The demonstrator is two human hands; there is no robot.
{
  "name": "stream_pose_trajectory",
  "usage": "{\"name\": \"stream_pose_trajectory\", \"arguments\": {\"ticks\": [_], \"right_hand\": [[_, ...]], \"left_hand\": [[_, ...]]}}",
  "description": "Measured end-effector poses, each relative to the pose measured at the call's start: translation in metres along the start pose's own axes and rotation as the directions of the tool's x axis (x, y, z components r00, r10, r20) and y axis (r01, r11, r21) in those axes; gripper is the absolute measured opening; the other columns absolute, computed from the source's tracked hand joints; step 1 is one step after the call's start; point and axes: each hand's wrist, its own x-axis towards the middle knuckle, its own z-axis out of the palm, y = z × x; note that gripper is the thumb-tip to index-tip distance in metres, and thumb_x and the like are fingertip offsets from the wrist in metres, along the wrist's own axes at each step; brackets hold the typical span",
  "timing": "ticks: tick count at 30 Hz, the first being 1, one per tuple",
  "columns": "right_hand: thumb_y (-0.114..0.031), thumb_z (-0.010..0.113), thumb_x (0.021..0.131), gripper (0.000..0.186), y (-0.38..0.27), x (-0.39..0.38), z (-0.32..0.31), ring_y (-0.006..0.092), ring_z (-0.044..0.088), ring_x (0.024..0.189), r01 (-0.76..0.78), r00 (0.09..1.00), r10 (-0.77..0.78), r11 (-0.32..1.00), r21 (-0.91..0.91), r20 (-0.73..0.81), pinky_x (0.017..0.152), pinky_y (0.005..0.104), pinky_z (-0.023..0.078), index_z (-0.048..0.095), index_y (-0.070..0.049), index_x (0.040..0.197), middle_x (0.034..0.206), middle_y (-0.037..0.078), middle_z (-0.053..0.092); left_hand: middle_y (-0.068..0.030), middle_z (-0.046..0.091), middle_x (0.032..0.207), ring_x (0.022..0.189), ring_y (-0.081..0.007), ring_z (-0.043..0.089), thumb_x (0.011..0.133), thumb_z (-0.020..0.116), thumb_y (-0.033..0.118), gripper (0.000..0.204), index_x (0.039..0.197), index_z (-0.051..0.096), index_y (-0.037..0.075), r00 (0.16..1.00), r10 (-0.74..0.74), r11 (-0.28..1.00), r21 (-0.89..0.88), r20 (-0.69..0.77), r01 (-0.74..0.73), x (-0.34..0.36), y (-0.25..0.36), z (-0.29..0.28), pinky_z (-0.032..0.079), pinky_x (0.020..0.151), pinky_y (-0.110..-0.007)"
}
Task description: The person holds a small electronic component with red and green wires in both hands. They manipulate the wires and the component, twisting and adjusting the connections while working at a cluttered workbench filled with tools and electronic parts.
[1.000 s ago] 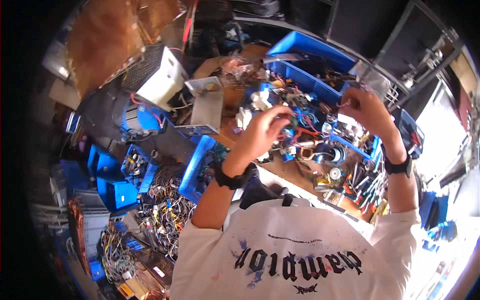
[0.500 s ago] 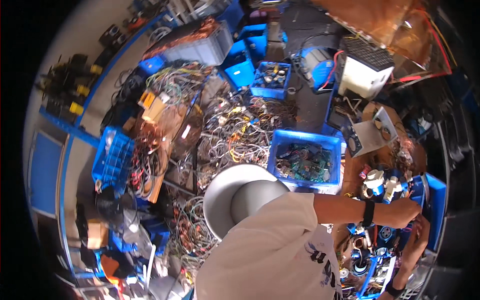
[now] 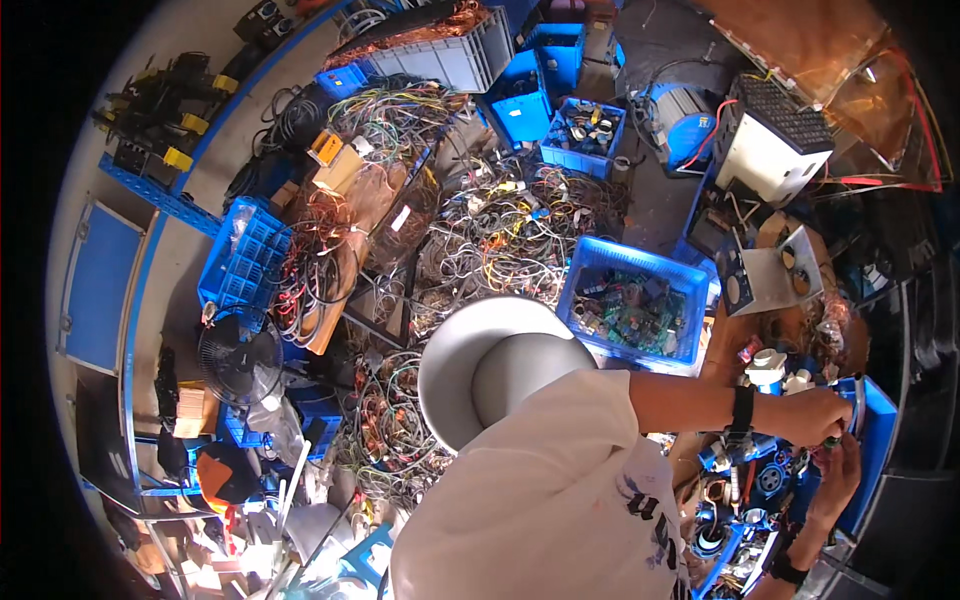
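Note:
Both my hands meet over the edge of a blue bin [image 3: 872,440] on the workbench at the right. My left hand [image 3: 808,415], with a black band on its wrist, is closed with fingers bent. Just below it, my right hand [image 3: 836,480] is closed too, its fingertips close to the left ones. A small dark-green piece [image 3: 832,442] shows between the fingertips; its kind is too small to tell, and the fingers hide most of it. White plastic fittings [image 3: 768,366] and a blue round part [image 3: 770,478] lie on the bench beside my left wrist.
A blue crate of green circuit boards [image 3: 645,357] stands left of the bench. A round pale bucket [image 3: 450,370] sits by my left shoulder. Tangled cables [image 3: 500,235] cover the floor beyond. At far right stands a white box-shaped unit [image 3: 765,150]; a black fan [image 3: 240,358] is at left.
The whole view has shifted, with the scene sliding right in the far part. My hands stay together at the blue bin, and the green piece now shows between the fingertips.

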Motion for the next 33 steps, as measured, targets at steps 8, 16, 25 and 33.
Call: {"name": "stream_pose_trajectory", "arguments": {"ticks": [8,16,25,33], "right_hand": [[-0.017,0.052,0.099,0.021,0.005,0.011,-0.013,0.0068,0.060,0.078,-0.023,0.999,0.024,1.000,-0.020,0.039,0.065,0.0209,0.050,0.059,-0.001,0.112,0.096,0.002,0.062],[-0.016,0.049,0.100,0.023,0.005,0.018,0.001,0.0068,0.059,0.078,-0.045,0.990,0.038,0.998,0.046,0.134,0.064,0.0214,0.048,0.061,-0.001,0.113,0.099,0.003,0.063],[-0.009,0.056,0.094,0.036,-0.006,0.015,0.029,0.0136,0.059,0.096,0.167,0.985,-0.171,0.980,-0.105,-0.034,0.080,0.0274,0.047,0.054,0.000,0.129,0.111,0.007,0.064],[-0.004,0.055,0.090,0.024,-0.008,0.016,0.016,0.0100,0.052,0.091,0.208,0.977,-0.208,0.978,0.000,0.055,0.081,0.0244,0.042,0.052,-0.002,0.114,0.096,0.001,0.055]], "left_hand": [[-0.0176,0.066,0.084,0.083,-0.0340,0.065,0.084,0.065,0.008,0.013,0.094,0.062,0.000,0.999,0.019,0.991,-0.135,0.035,-0.015,0.000,0.005,-0.003,0.049,0.070,-0.043],[-0.0176,0.067,0.084,0.083,-0.0357,0.065,0.082,0.067,0.010,0.015,0.092,0.061,0.000,1.000,-0.008,0.994,-0.112,0.030,0.011,-0.008,-0.001,-0.019,0.049,0.073,-0.044],[-0.0184,0.066,0.084,0.083,-0.0362,0.065,0.082,0.066,0.009,0.016,0.093,0.061,-0.001,0.987,-0.103,0.994,0.012,-0.125,0.106,-0.010,0.000,-0.016,0.049,0.073,-0.045],[-0.0170,0.067,0.084,0.081,-0.0330,0.066,0.083,0.067,0.010,0.014,0.093,0.062,0.001,0.977,-0.210,0.945,-0.248,0.032,0.211,-0.006,0.008,-0.019,0.050,0.072,-0.040]]}}
